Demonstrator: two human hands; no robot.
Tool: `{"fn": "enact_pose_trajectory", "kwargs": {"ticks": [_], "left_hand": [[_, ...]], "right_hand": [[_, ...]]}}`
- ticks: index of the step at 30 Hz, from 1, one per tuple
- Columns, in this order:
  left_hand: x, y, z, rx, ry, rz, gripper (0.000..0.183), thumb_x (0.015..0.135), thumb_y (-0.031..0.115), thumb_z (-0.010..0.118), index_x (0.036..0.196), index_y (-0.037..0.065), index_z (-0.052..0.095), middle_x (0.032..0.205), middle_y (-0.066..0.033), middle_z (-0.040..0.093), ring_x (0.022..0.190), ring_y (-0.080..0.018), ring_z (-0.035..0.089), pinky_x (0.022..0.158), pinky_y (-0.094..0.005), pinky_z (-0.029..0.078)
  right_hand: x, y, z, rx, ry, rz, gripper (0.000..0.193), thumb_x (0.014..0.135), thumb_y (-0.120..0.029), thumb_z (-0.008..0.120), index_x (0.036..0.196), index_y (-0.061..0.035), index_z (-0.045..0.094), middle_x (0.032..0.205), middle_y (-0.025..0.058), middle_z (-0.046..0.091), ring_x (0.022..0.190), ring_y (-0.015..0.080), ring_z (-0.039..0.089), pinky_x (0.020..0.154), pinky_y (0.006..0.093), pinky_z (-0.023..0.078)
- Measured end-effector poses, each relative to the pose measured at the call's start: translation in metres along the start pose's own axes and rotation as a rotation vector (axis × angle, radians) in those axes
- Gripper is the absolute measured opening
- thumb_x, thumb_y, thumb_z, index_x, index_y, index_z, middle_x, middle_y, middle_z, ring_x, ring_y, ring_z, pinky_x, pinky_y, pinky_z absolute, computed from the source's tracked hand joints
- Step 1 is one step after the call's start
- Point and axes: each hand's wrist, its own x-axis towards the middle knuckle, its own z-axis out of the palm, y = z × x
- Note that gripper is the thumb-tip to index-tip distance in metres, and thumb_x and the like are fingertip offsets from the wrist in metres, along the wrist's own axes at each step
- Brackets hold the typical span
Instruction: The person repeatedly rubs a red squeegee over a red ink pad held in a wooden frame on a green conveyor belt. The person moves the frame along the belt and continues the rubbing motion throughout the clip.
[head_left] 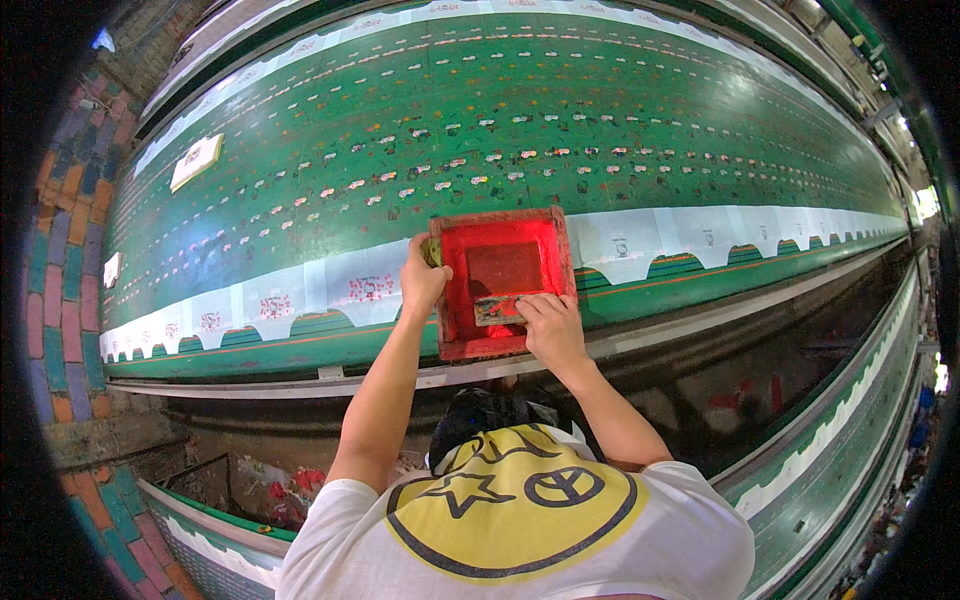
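Observation:
A wooden screen-printing frame (560,240), its inside stained bright red with ink, lies over the near row of white fabric pieces on a green table. Gripping the frame's left side is my left hand (424,278), thumb over the rim. My right hand (552,325) is closed around the right end of a flat squeegee (492,310) inside the frame, near its lower part. A darker rectangle of mesh (502,265) shows above the squeegee. To the left of the frame, a fabric piece (371,285) carries a red and dark print; to the right, a piece (622,240) has only dark lines.
The long green table (330,130) bears rows of small coloured marks and a far row of white pieces. A pale block-like object (197,162) lies at its left. A metal rail (700,318) follows the near edge. Another table (835,470) stands at right; coloured paving (70,290) lies left.

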Motion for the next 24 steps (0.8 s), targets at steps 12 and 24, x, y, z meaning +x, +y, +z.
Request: {"fn": "enact_pose_trajectory", "kwargs": {"ticks": [12, 24], "left_hand": [[0.005, -0.012, 0.005, -0.019, -0.032, 0.05, 0.08, 0.071, 0.005, 0.078, 0.144, 0.013, 0.048, 0.112, -0.0211, 0.072, 0.103, -0.0379, 0.071, 0.091, -0.0433, 0.055], [0.006, -0.014, 0.001, -0.015, -0.075, 0.065, 0.084, 0.071, 0.004, 0.079, 0.147, 0.01, 0.044, 0.118, -0.0232, 0.07, 0.108, -0.0398, 0.069, 0.093, -0.0445, 0.054]], "right_hand": [[-0.017, 0.0, 0.0, -0.042, -0.014, -0.077, 0.034, 0.076, -0.005, 0.068, 0.11, -0.0072, 0.069, 0.118, 0.0056, 0.071, 0.112, 0.0228, 0.063, 0.095, 0.0438, 0.043], [0.115, 0.036, 0.01, -0.034, -0.067, -0.018, 0.019, 0.082, -0.009, 0.073, 0.101, -0.0097, 0.074, 0.101, 0.0059, 0.075, 0.097, 0.0267, 0.069, 0.083, 0.0454, 0.047]]}}
